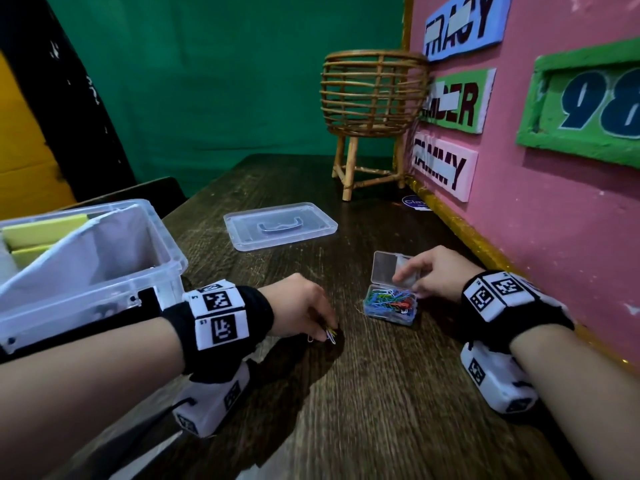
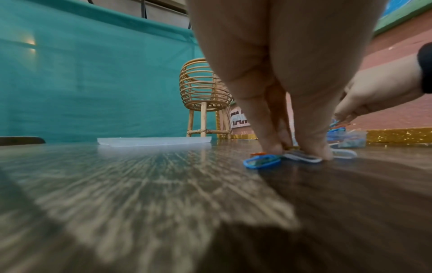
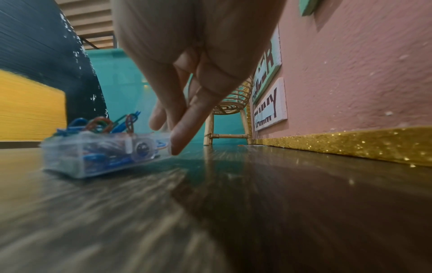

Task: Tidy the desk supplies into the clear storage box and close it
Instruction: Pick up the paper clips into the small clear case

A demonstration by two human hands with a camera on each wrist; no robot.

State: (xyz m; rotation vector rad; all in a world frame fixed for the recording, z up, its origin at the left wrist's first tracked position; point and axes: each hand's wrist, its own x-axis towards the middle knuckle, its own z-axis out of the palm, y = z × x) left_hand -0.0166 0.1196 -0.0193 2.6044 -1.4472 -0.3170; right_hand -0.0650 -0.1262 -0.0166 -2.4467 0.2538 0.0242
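Head view shows my left hand (image 1: 301, 306) pinching a few loose coloured paper clips (image 1: 329, 336) off the dark wooden desk (image 1: 363, 393). My right hand (image 1: 433, 275) holds the small clear clip case (image 1: 391, 308) by its open flap so it stays put. The big clear storage box (image 1: 104, 271) waits open at my left, its flat lid (image 1: 280, 226) lying apart behind.

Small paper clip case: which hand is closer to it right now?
Right. The right hand touches the small paper clip case at its open lid; the left hand is apart, gathering loose paper clips on the table.
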